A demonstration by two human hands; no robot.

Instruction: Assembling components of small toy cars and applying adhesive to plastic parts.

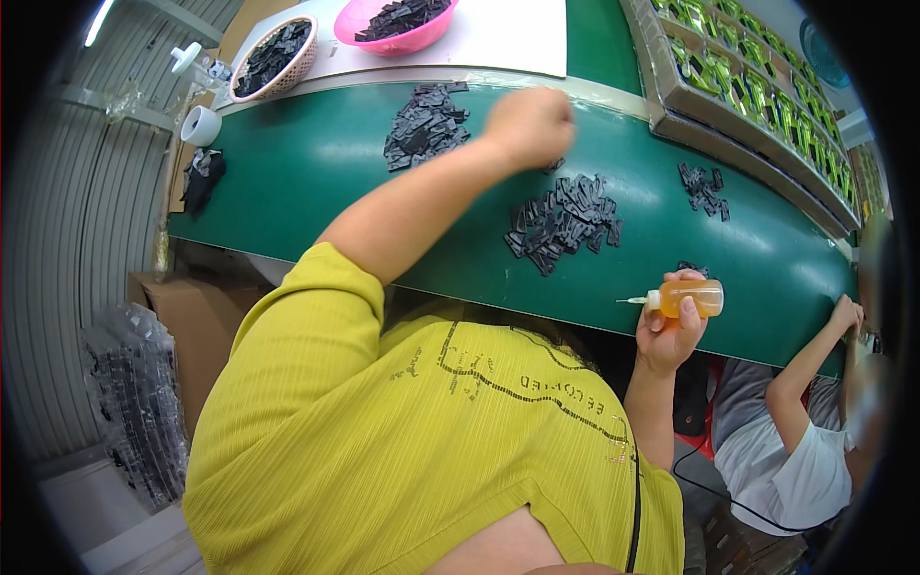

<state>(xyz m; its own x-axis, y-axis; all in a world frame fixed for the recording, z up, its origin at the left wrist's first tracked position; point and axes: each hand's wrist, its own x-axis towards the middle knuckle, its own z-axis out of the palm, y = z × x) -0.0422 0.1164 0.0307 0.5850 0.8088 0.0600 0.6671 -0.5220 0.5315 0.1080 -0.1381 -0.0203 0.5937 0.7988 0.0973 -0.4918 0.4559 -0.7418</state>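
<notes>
My left hand point(533, 128) is stretched out over the far half of the green table point(316, 192), slightly blurred. Its fingers are curled in, and I cannot make out what they hold, if anything. A heap of small black plastic pieces point(426, 126) lies to the left of it, and a second heap of black pieces point(565, 222) lies nearer me. My right hand point(671, 331), close to the table's near edge, grips a clear needle-tip bottle point(704, 299) of amber liquid. The bottle lies sideways with its thin tip toward the left. A few black pieces are partly hidden behind it.
A pink bowl point(422, 44) and a pale basket point(305, 65), both with black pieces, stand on a white board at the back. A small cluster of black pieces point(704, 192) lies right. Boxes of bright green items point(757, 105) line the far right. A person point(795, 460) sits at right.
</notes>
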